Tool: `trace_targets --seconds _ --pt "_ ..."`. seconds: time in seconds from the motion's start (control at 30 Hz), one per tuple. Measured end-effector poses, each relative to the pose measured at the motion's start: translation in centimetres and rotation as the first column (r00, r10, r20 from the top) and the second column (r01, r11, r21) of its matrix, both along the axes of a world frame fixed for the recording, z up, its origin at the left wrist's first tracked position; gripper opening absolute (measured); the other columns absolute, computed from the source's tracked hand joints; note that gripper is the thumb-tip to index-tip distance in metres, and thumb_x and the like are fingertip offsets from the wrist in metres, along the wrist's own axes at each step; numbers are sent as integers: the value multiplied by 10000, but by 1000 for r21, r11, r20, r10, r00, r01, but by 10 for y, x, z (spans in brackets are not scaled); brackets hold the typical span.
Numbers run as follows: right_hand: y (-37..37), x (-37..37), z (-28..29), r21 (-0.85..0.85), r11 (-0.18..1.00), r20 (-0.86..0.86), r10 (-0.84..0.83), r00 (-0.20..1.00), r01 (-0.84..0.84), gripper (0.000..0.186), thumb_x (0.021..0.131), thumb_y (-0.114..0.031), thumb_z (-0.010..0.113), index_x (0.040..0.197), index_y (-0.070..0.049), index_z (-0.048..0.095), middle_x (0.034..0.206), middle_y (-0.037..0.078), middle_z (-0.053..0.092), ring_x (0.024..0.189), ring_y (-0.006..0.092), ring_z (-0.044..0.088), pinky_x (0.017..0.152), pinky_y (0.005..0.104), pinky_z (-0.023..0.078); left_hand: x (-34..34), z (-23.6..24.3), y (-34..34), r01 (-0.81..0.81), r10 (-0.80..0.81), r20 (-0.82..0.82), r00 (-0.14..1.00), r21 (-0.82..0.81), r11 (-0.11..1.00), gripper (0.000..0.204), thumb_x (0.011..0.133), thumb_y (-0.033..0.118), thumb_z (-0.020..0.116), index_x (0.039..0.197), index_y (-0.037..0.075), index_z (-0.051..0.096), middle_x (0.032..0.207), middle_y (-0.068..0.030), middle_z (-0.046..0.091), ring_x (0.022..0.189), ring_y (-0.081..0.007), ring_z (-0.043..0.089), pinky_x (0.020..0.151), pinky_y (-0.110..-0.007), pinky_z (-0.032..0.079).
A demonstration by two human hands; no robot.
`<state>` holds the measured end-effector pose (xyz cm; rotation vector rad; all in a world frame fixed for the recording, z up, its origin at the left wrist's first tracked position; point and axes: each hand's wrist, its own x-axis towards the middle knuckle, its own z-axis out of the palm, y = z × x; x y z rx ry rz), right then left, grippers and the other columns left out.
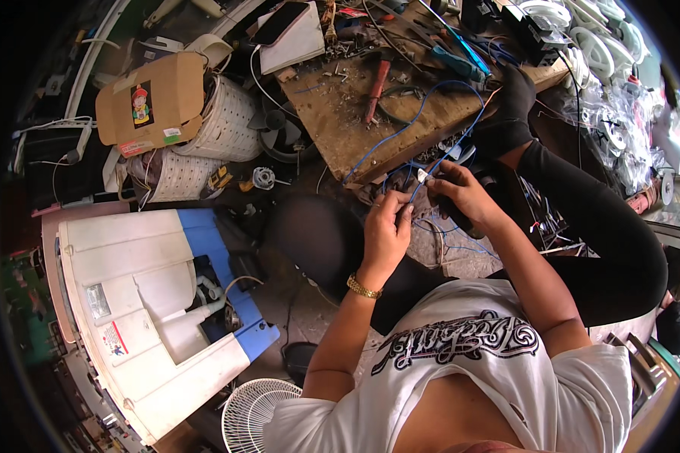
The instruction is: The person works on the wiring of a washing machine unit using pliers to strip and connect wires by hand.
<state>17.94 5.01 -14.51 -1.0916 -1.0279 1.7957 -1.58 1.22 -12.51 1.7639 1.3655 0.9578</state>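
The left hand is raised in front of the torso, a gold bracelet on its wrist. Its fingers are pinched together on a blue wire near the wire's lower end. The right hand sits just beside the left, its fingers closed around a dark-handled tool; the tool's light tip meets the wire between the two hands. The exact kind of tool cannot be told from this view, though it appears to be a soldering iron or a cutter.

From the hands, the blue wire runs up and loops across the wooden counter, which lies just ahead of the hands. A second run of blue wire hangs in loose coils below the right hand.

On the counter lie a red-handled tool, scattered screws and a teal-handled tool. A phone rests on a white pad at the counter's far edge. The person's foot, in a black sock, rests against the counter's right side.

On the floor to the left lie a white and blue appliance casing, a perforated white drum and a cardboard box. A white fan grille lies near the lower edge.
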Motion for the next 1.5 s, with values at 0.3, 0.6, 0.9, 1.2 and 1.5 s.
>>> trace_targets --seconds 0.3,0.6,0.9,1.2,1.5 --pt "37 36 -2 -267 962 -37 -72 997 59 183 945 -109 620 1117 -58 654 926 -39 664 848 64 601 797 238 476 -5 -2 3 25 -25 -26 999 16 1000 118 881 7 635 990 19 594 849 -159 618 760 -346 595 675 -418 477" --pt "74 56 -29 -174 962 -68 -225 972 210 173 944 -126 612 1108 -76 639 919 -19 660 792 75 622 691 219 511 -14 -1 13 58 -55 -67 996 42 997 118 883 4 633 994 12 593 853 -162 617 759 -355 605 676 -427 474" --pt "100 89 -27 -179 951 29 -252 967 253 300 949 -176 614 1236 -88 607 956 -20 664 784 86 640 647 229 524 -19 0 14 49 -47 -99 994 23 999 86 922 8 603 1000 -27 609 851 -155 681 809 -275 688 724 -345 508" --pt "105 107 -33 -18 959 85 -280 956 283 247 995 -289 557 1146 -105 622 997 -15 640 798 88 605 607 240 491 -20 6 7 -45 48 14 999 -157 987 81 926 -2 602 1002 -29 594 785 -133 695 735 -174 696 658 -298 516" --pt "89 96 -20 -107 882 -1 -462 887 459 344 1011 -297 531 1272 -81 591 1067 29 667 845 125 639 661 281 535 58 -33 57 464 -183 516 837 -491 737 295 1030 287 523 1181 45 600 1100 -61 685 991 -159 675 796 -312 546"
